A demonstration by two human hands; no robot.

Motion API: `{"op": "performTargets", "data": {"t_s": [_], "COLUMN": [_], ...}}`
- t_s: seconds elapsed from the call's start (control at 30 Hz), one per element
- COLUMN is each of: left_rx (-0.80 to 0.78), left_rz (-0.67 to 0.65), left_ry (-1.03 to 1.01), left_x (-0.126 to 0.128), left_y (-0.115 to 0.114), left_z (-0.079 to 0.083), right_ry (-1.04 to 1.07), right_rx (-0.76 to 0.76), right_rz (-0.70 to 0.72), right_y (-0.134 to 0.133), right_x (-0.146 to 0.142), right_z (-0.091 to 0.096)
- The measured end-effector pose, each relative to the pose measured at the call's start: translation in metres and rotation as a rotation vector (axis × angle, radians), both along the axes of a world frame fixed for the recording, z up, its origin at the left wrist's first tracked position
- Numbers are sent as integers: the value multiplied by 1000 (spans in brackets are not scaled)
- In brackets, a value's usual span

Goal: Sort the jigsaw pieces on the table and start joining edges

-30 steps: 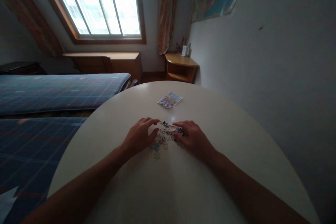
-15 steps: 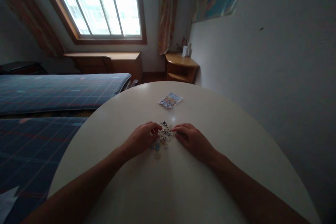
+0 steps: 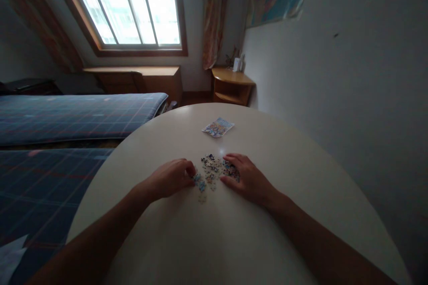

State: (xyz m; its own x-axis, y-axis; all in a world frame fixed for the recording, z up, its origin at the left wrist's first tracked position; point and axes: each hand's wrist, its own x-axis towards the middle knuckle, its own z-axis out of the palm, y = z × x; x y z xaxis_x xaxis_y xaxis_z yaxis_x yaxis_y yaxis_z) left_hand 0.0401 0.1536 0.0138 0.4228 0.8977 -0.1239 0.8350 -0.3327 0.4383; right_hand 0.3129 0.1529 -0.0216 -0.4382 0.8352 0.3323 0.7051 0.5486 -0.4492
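1. Cabinet point(image 3: 234, 75) bore a white object point(image 3: 236, 64); its inside was too dark for me to read.
2. On my feed, the pieces point(image 3: 211, 168) lay on the table point(image 3: 214, 240).
3. The left hand point(image 3: 172, 178) curled at their left edge; I couldn't tell whether it gripped any.
4. The right hand point(image 3: 249, 179) was open, arched around some, partly hiding them.

Hands: our left hand point(image 3: 172, 177) and right hand point(image 3: 248, 178) are bare, with slim, rounded fingers point(image 3: 238, 156)
Forearms point(image 3: 306, 221): we show them uncovered right to the lower edge of view, broad there and tapering smoothly forward
Wrists point(image 3: 274, 199): ours are bare too, slimmer than the forearms
Fingernails: too small and dim for us to make out
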Motion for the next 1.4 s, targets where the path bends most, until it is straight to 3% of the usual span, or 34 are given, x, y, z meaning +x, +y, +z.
{"op": "performTargets", "data": {"t_s": [0.13,0.23,0.37,0.53,0.73,1.0,1.1,1.2,1.4], "left_rx": [-3,-38,-46,-25,43,133,130,133,175], "left_rz": [8,25,28,98,114,-15,-44,-26,-1], "left_ry": [-79,-255,-469,-549,-542,-260,-206,-177,-290], "left_x": [3,6,14,20,19,11,13,19,32], "left_y": [5,8,11,15,20,7,5,6,6], "left_z": [-4,-9,-16,-19,-20,-22,-24,-25,-32], "right_ry": [39,77,96,90,-12,37,12,-40,34], "right_rx": [-33,-31,-31,-11,32,-29,6,15,-43], "right_rz": [79,113,117,103,-38,80,52,-18,22], "right_y": [-1,-1,-1,-2,-4,-3,-2,-1,2], "right_x": [-1,-1,-2,-4,-2,-1,2,6,8], "right_z": [-1,-2,-1,2,6,7,8,8,5]}}
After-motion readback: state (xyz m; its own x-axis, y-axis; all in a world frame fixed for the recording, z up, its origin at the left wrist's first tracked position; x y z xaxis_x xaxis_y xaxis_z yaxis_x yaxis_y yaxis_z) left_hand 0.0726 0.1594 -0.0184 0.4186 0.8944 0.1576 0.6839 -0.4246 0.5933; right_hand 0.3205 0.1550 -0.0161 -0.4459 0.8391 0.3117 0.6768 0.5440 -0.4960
